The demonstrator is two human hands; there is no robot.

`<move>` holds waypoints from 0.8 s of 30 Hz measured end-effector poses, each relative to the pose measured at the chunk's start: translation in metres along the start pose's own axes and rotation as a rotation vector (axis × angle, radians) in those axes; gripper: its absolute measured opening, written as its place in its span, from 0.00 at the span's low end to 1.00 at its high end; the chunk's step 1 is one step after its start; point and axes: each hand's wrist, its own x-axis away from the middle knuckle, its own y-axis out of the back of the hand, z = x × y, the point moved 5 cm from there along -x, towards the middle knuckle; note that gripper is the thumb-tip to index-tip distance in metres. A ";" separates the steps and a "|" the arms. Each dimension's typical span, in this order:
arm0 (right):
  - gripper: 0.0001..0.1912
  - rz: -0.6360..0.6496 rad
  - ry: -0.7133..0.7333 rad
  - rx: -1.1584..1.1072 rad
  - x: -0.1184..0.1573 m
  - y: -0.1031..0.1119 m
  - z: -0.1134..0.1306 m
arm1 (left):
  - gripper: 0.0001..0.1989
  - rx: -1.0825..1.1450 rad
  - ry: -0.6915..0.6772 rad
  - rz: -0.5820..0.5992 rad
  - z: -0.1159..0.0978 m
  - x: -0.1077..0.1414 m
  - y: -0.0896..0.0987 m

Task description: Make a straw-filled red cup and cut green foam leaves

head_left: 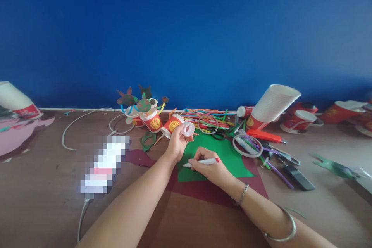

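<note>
My left hand (pixel 176 144) is closed on a small whitish, translucent ring-shaped piece (pixel 190 124), held above the far left part of a green paper sheet (pixel 229 155). It looks like a roll of clear tape, though I cannot be sure. In my right hand (pixel 213 171) is a white marker (pixel 208 161) with a red end, gripped like a pen. Its tip points left, over the green sheet's left edge; whether it touches the paper I cannot tell. Beneath the green sheet lies dark red paper (pixel 203 193). Just behind my left hand, a red-and-white paper cup (pixel 172 125) lies tipped.
Paper-cup figures (pixel 151 121), colored pipe cleaners (pixel 209 118) and a leaning cup stack (pixel 270 102) line the blue wall. To the right are a red cutter (pixel 264 136), a tape ring (pixel 248 154) and scissors (pixel 334 166). A blurred-out phone (pixel 104 166) with a cable lies left.
</note>
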 end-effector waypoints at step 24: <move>0.10 0.011 -0.002 0.020 0.000 -0.002 0.003 | 0.13 -0.016 0.008 0.001 0.000 0.000 -0.001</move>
